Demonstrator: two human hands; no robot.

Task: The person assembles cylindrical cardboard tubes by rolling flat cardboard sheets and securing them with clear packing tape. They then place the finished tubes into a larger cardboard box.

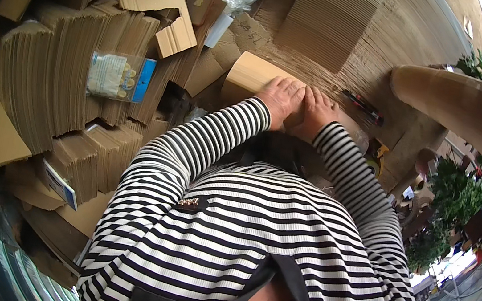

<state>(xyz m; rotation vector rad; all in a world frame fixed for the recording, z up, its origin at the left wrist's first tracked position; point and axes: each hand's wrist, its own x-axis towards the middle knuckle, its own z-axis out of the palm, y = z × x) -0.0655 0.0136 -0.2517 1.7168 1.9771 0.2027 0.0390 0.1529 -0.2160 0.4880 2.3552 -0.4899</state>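
A small flat piece of brown cardboard (pixel 251 73) lies on a work surface covered with corrugated sheets. My left hand (pixel 281 96) rests palm down on its right end, fingers spread flat. My right hand (pixel 318 108) presses down right beside it, touching the same piece at its right edge. Both forearms wear black and white striped sleeves. What lies under the palms is hidden.
Tall stacks of folded cardboard (pixel 55 82) fill the left, with a clear bag of gloves (pixel 120 76) on top. A red and black pen (pixel 362 106) lies right of my hands. A curved cardboard roll (pixel 451 101) and green plants (pixel 452 194) stand at the right.
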